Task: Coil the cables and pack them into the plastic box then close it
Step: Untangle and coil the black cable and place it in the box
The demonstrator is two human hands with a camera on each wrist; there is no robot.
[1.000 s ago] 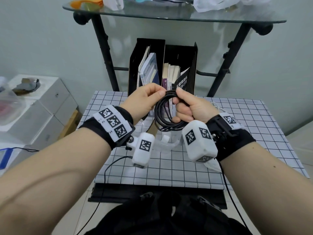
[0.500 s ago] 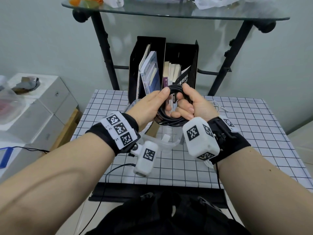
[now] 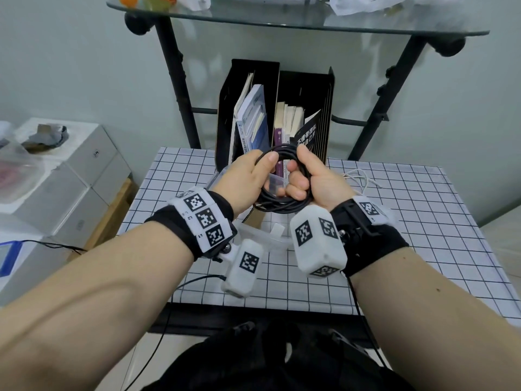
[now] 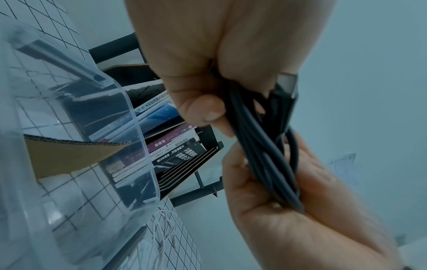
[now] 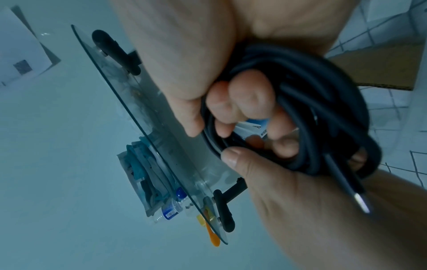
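A black cable wound into a coil hangs between both hands above the table. My right hand has its fingers curled through the coil and grips its right side. My left hand pinches the coil's top-left strands with thumb and fingers. A metal plug end sticks out of the coil. The clear plastic box stands open on the table just below the hands, seen close in the left wrist view. A thin white cable lies loose on the table to the right.
A checked tablecloth covers the table. Black file holders with books stand at the table's back edge under a glass shelf. A piece of cardboard lies by the box. White boxes stand at left.
Both hands moved slightly forward and up with the coil, and the coil was drawn tighter between them. The left thumb now rests over the top strands.
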